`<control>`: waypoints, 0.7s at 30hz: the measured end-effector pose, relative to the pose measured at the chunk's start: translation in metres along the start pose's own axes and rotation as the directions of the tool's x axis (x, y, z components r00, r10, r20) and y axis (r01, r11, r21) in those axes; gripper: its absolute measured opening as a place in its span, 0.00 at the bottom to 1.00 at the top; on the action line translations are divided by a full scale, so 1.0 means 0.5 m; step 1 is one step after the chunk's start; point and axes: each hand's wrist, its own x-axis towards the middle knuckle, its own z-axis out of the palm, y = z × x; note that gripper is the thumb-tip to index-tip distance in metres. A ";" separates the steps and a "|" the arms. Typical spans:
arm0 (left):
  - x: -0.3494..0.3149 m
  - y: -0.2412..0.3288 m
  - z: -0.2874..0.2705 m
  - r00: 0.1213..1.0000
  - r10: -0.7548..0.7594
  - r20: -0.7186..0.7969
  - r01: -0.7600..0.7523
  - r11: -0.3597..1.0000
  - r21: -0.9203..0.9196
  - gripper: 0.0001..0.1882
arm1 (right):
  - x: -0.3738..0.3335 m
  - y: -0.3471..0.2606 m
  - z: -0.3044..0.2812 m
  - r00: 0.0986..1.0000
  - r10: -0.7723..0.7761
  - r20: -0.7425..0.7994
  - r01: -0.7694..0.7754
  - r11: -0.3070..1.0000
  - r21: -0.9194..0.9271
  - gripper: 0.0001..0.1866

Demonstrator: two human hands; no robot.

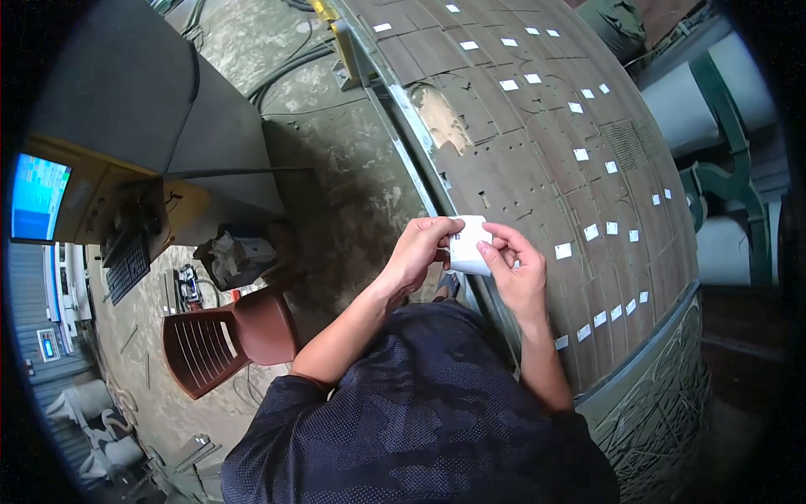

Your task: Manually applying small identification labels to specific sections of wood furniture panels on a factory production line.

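In front of my chest I hold white paper labels [471, 245], which look like a small folded strip or roll with faint dark print. My left hand [420, 249] pinches their left side, thumb on top. At the right side, the thumb and fingers of my right hand [517, 267] are closed on them too. Both hands are over the near-left edge of a large brown worktable [520, 181]. Small white labels, such as this one [563, 250], lie spread over the flat brown pieces covering it.
To the left stand a reddish-brown chair [264, 328], a black bin [235, 256] with crumpled material and a grey machine cabinet [117, 92]. A lit screen [39, 197] and keyboard [128, 267] adjoin the cabinet. Hoses [290, 67] cross the dusty floor. A metal rail [411, 143] edges the table.
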 end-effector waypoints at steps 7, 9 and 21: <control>-0.075 0.033 -0.145 0.994 0.088 -0.072 -0.092 0.994 -0.064 0.14 | 0.004 -0.058 0.162 0.987 -0.148 0.065 0.156 0.979 -0.132 0.14; -0.094 0.050 -0.171 0.990 0.125 -0.065 -0.131 0.988 -0.083 0.14 | 0.001 -0.066 0.198 0.990 -0.123 0.067 0.128 0.990 -0.060 0.14; -0.092 0.149 -0.271 0.982 0.180 0.050 -0.173 0.978 -0.119 0.15 | 0.063 -0.096 0.306 0.994 -0.018 0.108 0.004 0.991 0.132 0.16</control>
